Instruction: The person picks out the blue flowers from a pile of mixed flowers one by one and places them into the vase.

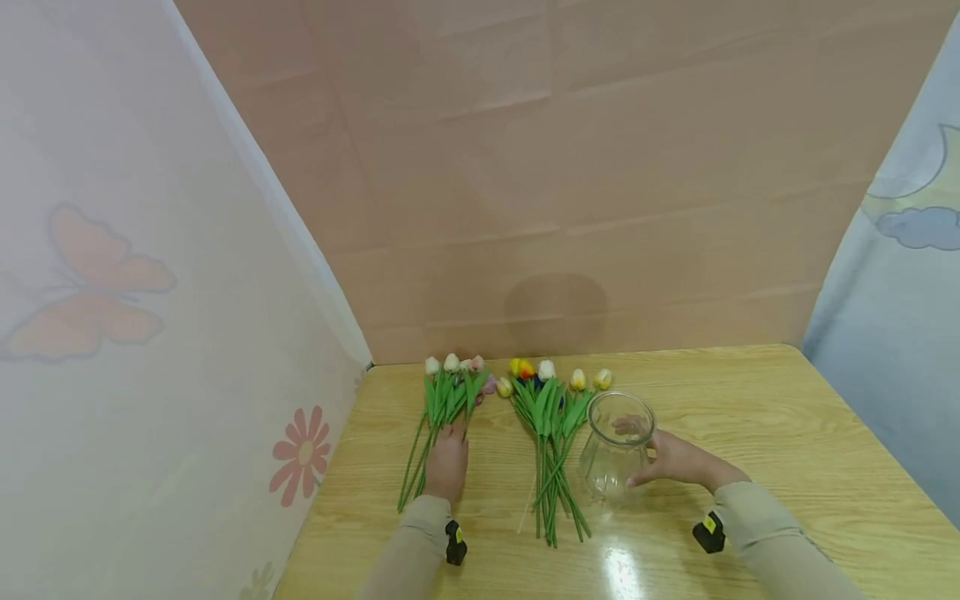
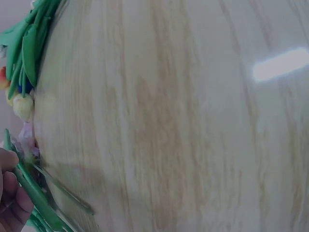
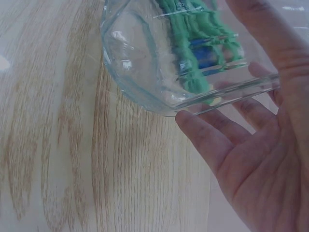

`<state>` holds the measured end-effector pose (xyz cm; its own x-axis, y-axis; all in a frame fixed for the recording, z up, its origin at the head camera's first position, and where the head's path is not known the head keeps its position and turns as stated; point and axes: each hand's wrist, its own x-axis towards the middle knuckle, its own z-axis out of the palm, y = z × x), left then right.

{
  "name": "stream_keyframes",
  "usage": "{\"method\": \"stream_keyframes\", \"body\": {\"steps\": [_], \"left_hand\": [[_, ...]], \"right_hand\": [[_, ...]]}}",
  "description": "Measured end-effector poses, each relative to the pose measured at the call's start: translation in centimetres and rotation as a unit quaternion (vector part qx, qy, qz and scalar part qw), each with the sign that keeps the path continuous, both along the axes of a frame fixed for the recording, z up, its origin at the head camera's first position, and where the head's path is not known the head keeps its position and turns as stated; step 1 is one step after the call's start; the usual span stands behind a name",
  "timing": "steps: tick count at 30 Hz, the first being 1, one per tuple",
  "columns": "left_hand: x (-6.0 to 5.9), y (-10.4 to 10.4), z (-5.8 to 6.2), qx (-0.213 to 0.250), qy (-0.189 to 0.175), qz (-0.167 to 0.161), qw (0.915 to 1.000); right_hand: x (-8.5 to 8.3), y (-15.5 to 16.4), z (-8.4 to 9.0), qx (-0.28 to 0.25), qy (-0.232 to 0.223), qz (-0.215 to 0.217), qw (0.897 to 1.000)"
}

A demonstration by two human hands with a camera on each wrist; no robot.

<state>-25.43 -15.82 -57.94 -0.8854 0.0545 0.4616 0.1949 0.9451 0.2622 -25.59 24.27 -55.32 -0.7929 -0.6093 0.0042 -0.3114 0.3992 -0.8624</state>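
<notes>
From the head view, a glass vase stands empty on the table, right of two flower bunches; the right hand cups its right side, and the left hand lies on the left bunch. In the left wrist view, curled fingers pinch green stems. In the right wrist view, spread fingers touch the vase, palm open.

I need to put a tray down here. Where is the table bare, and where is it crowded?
Bare wood lies right of the glass vase, out to the table's right edge, and along the near edge between the sleeves. Crowded: the far left, where two tulip bunches lie beside the vase.
</notes>
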Motion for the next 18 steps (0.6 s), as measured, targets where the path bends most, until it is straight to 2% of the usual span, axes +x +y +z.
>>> {"method": "stream_keyframes", "body": {"steps": [5, 10, 14, 18], "left_hand": [[0.0, -0.1, -0.3, -0.018, -0.019, 0.013, 0.9996], [-0.6, -0.5, -1.7, -0.044, -0.036, 0.008, 0.9984], [-0.6, -0.9, -2.3, -0.029, -0.076, 0.009, 0.9966], [-0.5, -1.1, -2.0, -0.006, -0.120, 0.010, 0.9927]], "right_hand": [[0.0, 0.0, -0.1, -0.002, 0.002, 0.001, 1.000], [0.1, 0.0, 0.0, -0.004, 0.002, -0.001, 1.000], [0.1, -0.1, 0.0, -0.003, -0.001, -0.001, 1.000], [0.1, 0.0, 0.1, -0.001, 0.002, -0.002, 1.000]]}}
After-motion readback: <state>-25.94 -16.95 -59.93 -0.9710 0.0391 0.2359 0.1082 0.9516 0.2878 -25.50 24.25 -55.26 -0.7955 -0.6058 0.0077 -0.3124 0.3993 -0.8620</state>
